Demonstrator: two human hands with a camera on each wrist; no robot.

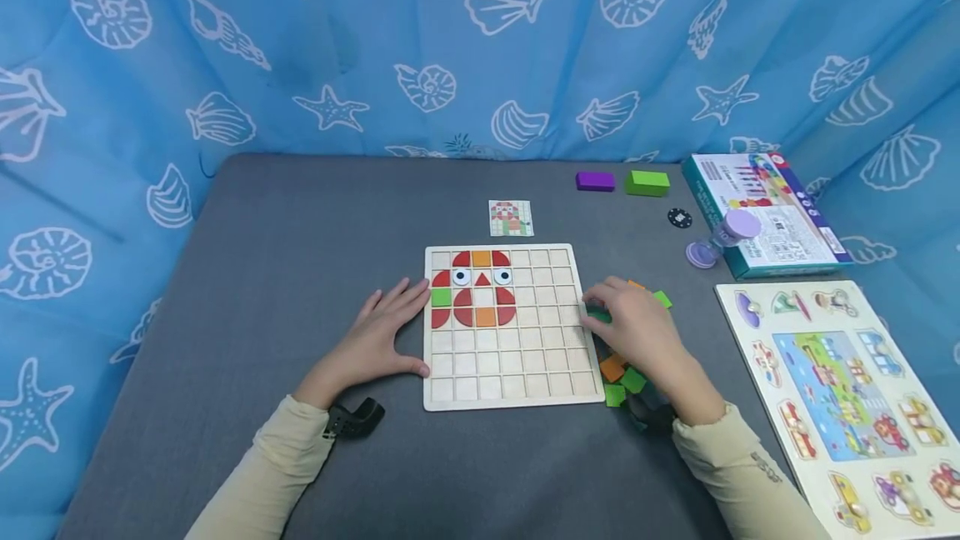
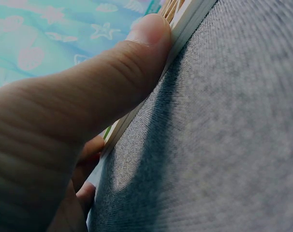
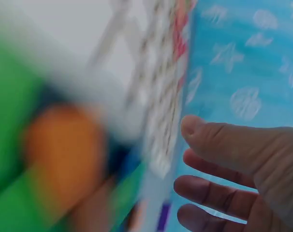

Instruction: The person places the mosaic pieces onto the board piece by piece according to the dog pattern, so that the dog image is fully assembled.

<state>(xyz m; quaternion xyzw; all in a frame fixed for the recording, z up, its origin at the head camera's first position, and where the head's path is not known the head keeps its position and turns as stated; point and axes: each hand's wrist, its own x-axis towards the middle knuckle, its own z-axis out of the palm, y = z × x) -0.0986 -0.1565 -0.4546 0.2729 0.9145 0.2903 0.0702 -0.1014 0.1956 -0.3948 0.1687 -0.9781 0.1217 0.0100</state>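
A white gridded wooden board (image 1: 547, 357) lies on the table, partly filled at its upper left with red, orange, green and eye-patterned tiles (image 1: 483, 297). My left hand (image 1: 382, 340) rests at the board's left side, thumb and fingers spread along the edge; in the left wrist view the thumb (image 2: 132, 63) presses that edge. Over loose green and orange tiles (image 1: 612, 367) by the board's right edge hovers my right hand (image 1: 637, 323). The right wrist view shows its fingers (image 3: 219, 193) loosely bent, with no tile visible between them. Part of the pile is hidden under this hand.
Behind the board lies a small pattern card (image 1: 512, 218). Purple (image 1: 596, 182) and green blocks (image 1: 647, 183) sit further back. To the right are a black disc (image 1: 679, 217), a lilac stamp-like object (image 1: 737, 227), a box (image 1: 787, 248) and a picture puzzle board (image 1: 757, 311).
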